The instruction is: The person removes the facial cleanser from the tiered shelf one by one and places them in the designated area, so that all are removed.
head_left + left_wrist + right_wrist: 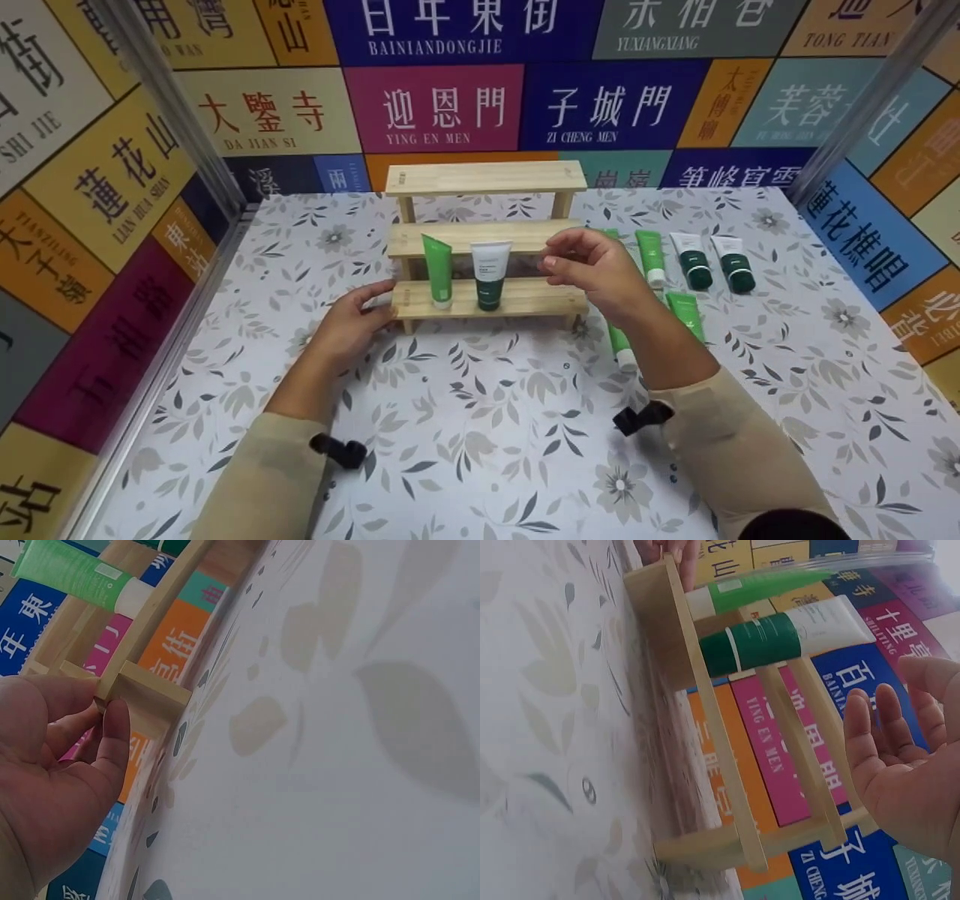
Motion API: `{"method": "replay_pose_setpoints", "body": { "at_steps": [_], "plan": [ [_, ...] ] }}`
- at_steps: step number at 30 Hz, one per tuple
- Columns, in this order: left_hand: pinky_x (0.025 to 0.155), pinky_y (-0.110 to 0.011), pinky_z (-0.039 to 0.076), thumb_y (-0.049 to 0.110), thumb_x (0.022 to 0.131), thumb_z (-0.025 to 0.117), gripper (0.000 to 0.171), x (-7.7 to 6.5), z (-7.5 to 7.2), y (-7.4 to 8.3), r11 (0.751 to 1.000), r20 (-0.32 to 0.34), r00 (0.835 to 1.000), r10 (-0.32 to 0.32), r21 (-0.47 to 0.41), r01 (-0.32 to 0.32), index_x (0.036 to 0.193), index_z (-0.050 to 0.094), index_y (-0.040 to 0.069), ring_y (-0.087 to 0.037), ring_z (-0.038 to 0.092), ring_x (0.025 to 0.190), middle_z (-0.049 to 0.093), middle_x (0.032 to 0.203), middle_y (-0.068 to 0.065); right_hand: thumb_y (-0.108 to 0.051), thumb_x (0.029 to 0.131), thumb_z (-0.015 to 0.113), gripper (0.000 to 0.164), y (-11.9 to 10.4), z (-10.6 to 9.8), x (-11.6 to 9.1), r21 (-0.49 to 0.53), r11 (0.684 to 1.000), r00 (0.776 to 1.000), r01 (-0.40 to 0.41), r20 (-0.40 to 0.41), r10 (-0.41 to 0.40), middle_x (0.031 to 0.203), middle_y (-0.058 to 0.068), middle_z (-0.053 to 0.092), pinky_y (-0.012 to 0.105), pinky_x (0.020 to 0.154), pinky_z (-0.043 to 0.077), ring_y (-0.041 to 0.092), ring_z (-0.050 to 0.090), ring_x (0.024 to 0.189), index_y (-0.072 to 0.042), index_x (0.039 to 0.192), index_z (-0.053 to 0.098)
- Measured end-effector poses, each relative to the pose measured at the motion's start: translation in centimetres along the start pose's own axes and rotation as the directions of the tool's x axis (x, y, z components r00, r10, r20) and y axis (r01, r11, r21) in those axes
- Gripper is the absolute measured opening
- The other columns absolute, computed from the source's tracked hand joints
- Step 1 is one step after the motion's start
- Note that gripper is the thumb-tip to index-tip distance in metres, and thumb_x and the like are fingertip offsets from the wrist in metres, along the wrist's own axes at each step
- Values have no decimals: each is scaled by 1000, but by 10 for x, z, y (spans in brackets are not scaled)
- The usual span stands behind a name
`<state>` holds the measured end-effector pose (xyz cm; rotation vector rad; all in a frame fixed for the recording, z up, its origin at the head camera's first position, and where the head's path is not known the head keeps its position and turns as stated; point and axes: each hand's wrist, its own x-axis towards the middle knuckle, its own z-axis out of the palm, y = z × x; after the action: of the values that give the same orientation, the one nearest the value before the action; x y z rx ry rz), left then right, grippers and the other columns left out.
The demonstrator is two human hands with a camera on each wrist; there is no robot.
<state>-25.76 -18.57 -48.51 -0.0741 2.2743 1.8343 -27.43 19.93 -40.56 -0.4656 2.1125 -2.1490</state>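
Observation:
A three-tier wooden display rack (486,177) stands on the table. My left hand (355,322) pinches the left end of its lowest shelf between thumb and fingers, close up in the left wrist view. On that shelf a green squeeze tube (439,271) stands cap down, at the left. Just right of it stands a white and dark green squeeze tube (490,271), also on its cap. My right hand (600,274) hovers by the rack's right side, its fingers loosely bent and holding nothing. In the right wrist view this hand (915,757) is apart from both tubes.
Right of the rack, several tubes lie on the patterned tablecloth (465,420). Among them are green tubes (650,255), (684,311) and two white and dark green tubes (694,262), (735,264); my right arm partly covers another green tube (621,349). Printed panels (435,109) stand behind.

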Motion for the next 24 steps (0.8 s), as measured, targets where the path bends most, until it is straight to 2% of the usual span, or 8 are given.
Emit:
{"method": "replay_pose_setpoints", "body": {
  "at_steps": [3, 14, 24],
  "plan": [
    [96, -31, 56, 14, 108, 60, 52, 0, 0, 0, 1000, -1, 1000, 1, -8, -1, 159, 51, 13, -15, 72, 112, 65, 148, -20, -2, 98, 74, 15, -1, 7, 3, 11, 1000, 1000, 10, 6, -10, 111, 9, 74, 30, 83, 64, 17, 75, 100, -7, 112, 69],
    [100, -33, 56, 15, 108, 61, 53, 0, 0, 0, 1000, 0, 1000, 0, 6, 0, 160, 51, 15, -18, 72, 116, 65, 149, -19, 1, 97, 74, 20, -2, 28, 17, -7, 1000, 1000, 23, -10, -23, 110, 2, 73, 29, 85, 64, 15, 73, 99, -6, 115, 70],
    [96, -31, 55, 15, 108, 60, 51, 0, 1, 1, 999, -20, 999, -49, 7, 50, 158, 53, 18, -18, 68, 120, 65, 148, -13, 0, 97, 75, 20, 6, 43, 26, -38, 999, 1000, 6, -7, -6, 106, -1, 72, 28, 88, 62, 16, 68, 96, -5, 116, 71]
  ]
}}
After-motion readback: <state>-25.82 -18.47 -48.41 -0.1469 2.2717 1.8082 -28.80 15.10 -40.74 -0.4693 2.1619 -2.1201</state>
